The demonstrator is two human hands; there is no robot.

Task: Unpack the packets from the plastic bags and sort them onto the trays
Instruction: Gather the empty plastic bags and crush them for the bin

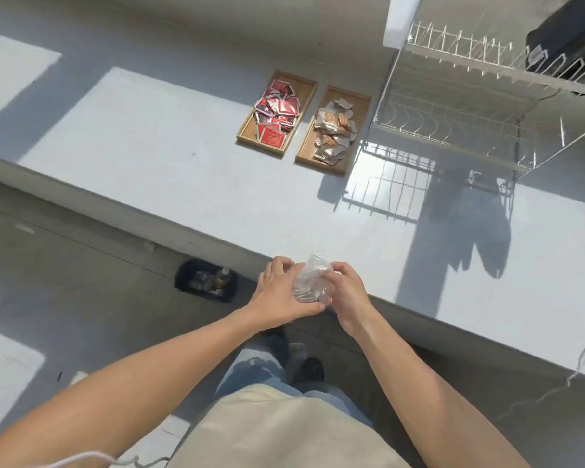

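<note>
A crumpled clear plastic bag (309,278) is held over the near edge of the white counter (183,170), with my left hand (279,295) and my right hand (345,292) both closed on it. I cannot tell what is inside the bag. Far back on the counter lie two wooden trays side by side. The left tray (304,83) carries a heap of red packets (277,113). The right tray (363,104) carries a heap of beige and silver packets (333,130).
A white wire dish rack (453,106) stands right of the trays, with a dark object (568,45) on its upper shelf. On the floor to the left of my hands sits a black bin (205,280) holding bottles.
</note>
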